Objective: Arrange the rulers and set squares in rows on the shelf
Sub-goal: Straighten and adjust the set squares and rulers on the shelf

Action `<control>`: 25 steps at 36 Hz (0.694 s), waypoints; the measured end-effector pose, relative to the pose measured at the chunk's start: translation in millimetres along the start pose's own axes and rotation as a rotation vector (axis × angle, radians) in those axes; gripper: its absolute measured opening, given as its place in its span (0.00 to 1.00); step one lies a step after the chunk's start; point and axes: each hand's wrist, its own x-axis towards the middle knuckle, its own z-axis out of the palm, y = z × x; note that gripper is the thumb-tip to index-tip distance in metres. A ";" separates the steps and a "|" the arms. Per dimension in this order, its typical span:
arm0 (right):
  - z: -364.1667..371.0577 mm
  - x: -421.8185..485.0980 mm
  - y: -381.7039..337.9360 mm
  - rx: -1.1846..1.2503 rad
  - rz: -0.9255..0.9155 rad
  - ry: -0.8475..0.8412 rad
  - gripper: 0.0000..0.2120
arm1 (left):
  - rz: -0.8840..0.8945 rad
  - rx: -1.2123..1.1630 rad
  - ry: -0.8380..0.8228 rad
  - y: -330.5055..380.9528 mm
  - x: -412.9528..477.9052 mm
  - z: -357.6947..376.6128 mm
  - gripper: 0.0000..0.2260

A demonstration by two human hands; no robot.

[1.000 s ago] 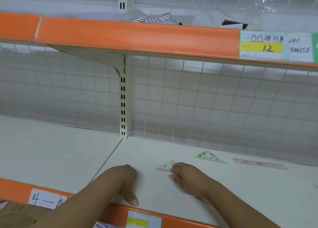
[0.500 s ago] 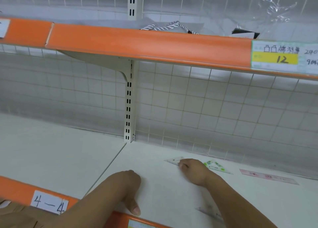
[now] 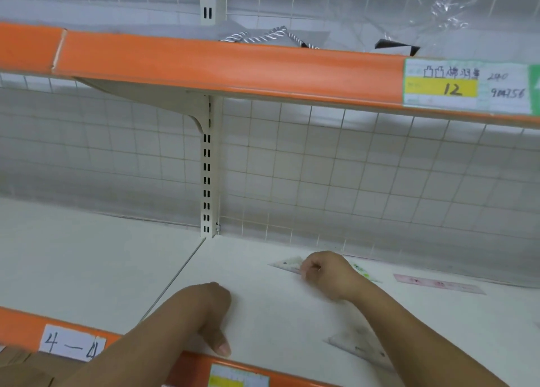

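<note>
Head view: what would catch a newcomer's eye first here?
The bright orange shelf edge runs across the top, with a price label marked 12 at its right end. Below, on the white shelf, the right hand pinches a clear set square near the back mesh, with a green set square and a pink ruler to its right.

The shelf (image 3: pixel 87 269) is finished in white, its front strips (image 3: pixel 233 65) in orange. A pink ruler (image 3: pixel 438 283) is seen at 3 o'clock, a green-printed set square (image 3: pixel 361 270) and a clear set square (image 3: pixel 287 263) at its 9 o'clock.
</note>
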 end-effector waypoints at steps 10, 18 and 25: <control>-26.5 -68.5 18.7 -0.255 0.169 -0.232 0.18 | -0.010 0.058 -0.031 8.5 1.5 -5.3 0.34; -31.2 -94.5 33.7 -0.340 0.272 -0.302 0.33 | 0.002 0.094 -0.029 11.4 -2.2 -7.3 0.31; -24.8 -98.8 34.7 -0.304 0.303 -0.286 0.32 | 0.026 0.104 -0.039 12.8 -7.8 -9.2 0.28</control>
